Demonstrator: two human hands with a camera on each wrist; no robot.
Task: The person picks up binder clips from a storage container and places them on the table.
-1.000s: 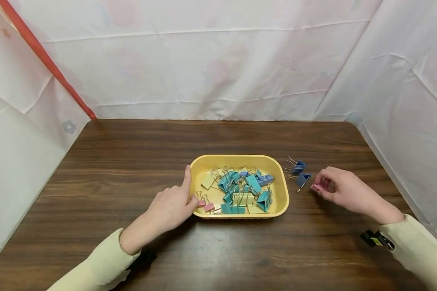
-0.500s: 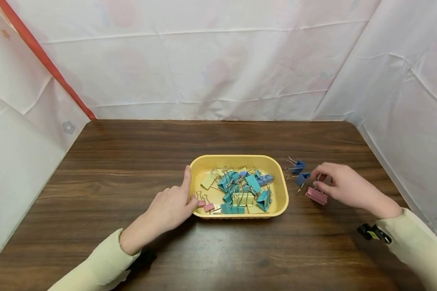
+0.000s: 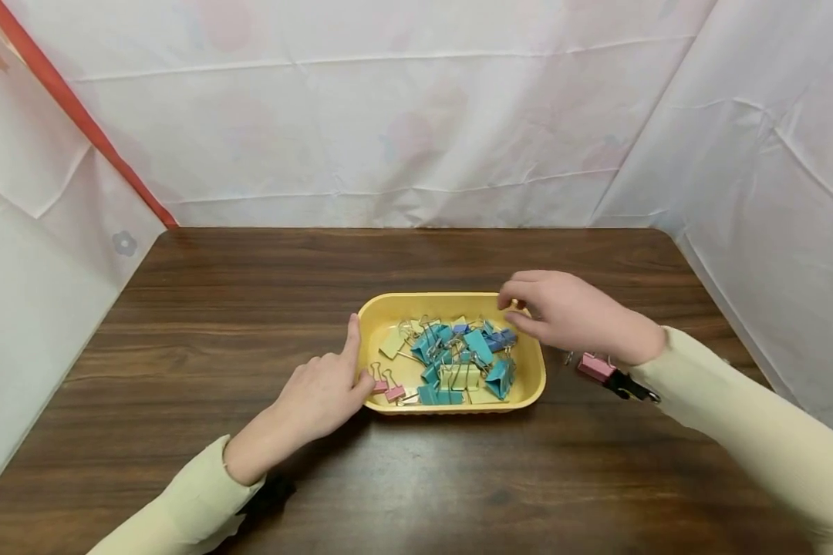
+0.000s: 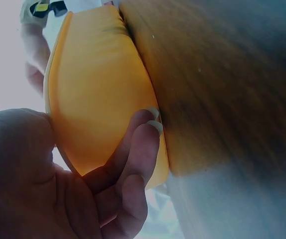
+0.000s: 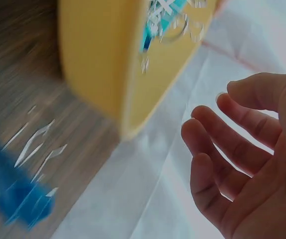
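Note:
A yellow plastic tray (image 3: pixel 451 408) holds several binder clips in teal, pale yellow, blue and pink. My left hand (image 3: pixel 322 393) grips its left end, thumb over the rim by the pink clips (image 3: pixel 394 392); in the left wrist view its fingers (image 4: pixel 140 149) lie against the outer wall. Over the back right corner hovers my right hand (image 3: pixel 562 312), fingers loosely bent with nothing between them. A larger pink binder clip (image 3: pixel 595 367) lies on the table beside the right wrist. Blue binder clips (image 5: pixel 21 199) show blurred in the right wrist view, mostly hidden by that hand in the head view.
The tray stands on a dark wood-grain table (image 3: pixel 250 285). White patterned sheeting (image 3: pixel 361 131) rises behind the table and along both sides, with a red strip (image 3: pixel 76 112) at the left corner.
My right hand has let go of the pink binder clip, leaving it on the table, and has moved left over the tray's corner. The left hand stays at the tray.

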